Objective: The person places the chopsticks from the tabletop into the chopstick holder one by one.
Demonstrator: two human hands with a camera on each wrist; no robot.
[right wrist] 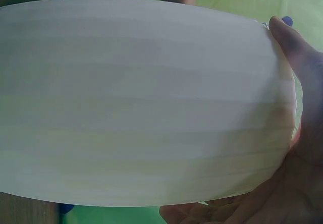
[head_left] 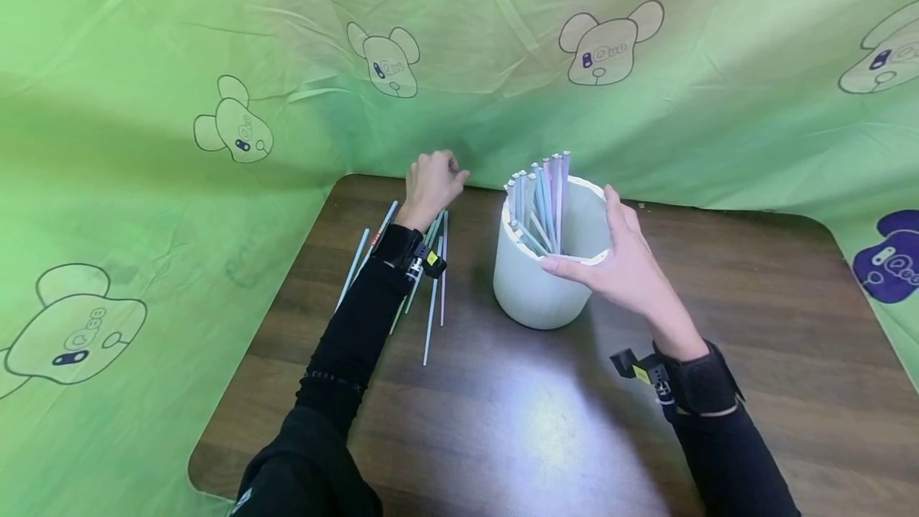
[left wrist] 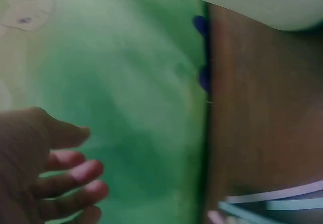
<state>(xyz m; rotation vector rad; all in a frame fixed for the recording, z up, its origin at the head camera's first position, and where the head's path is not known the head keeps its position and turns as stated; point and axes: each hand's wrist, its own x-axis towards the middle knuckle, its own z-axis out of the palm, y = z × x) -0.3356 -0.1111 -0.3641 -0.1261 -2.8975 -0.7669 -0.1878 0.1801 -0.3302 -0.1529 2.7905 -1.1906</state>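
A white cylindrical container (head_left: 538, 294) stands upright on the table, holding a bundle of thin pastel, straw-like sticks (head_left: 558, 198) that lean to its left side. My right hand (head_left: 626, 258) grips its rim from the right; in the right wrist view, the thumb and fingers wrap the white wall (right wrist: 146, 103). Above the table's far edge, my left hand (head_left: 433, 186) has loosely bent fingers and nothing in them, which the left wrist view of the hand (left wrist: 60, 173) also shows. Several loose sticks (head_left: 431, 325) lie under and beside the left forearm.
The brown wooden table (head_left: 502, 437) has rounded corners. Green cloth (head_left: 488, 126) printed with cartoon animal heads hangs behind it and at both sides. Each wrist wears a black band with a small camera.
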